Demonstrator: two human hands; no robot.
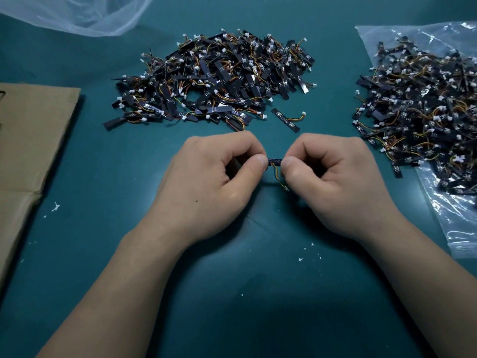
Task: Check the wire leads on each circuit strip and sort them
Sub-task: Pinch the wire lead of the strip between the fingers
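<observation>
A small black circuit strip point(274, 160) is pinched at both ends between my left hand point(211, 177) and my right hand point(333, 177), just above the green mat. Its thin orange and yellow wire leads point(278, 178) hang down from the strip toward my right thumb. A large heap of similar strips point(214, 78) with white connectors lies straight ahead. One single strip point(286, 119) lies loose at that heap's right edge. A second heap of strips point(423, 104) rests on a clear plastic bag at the right.
A flat piece of cardboard point(31, 140) lies at the left edge. Crumpled clear plastic point(77, 14) sits at the back left. The clear bag point(454, 215) under the right heap reaches toward me. Small white scraps point(55, 206) dot the green mat point(245, 293).
</observation>
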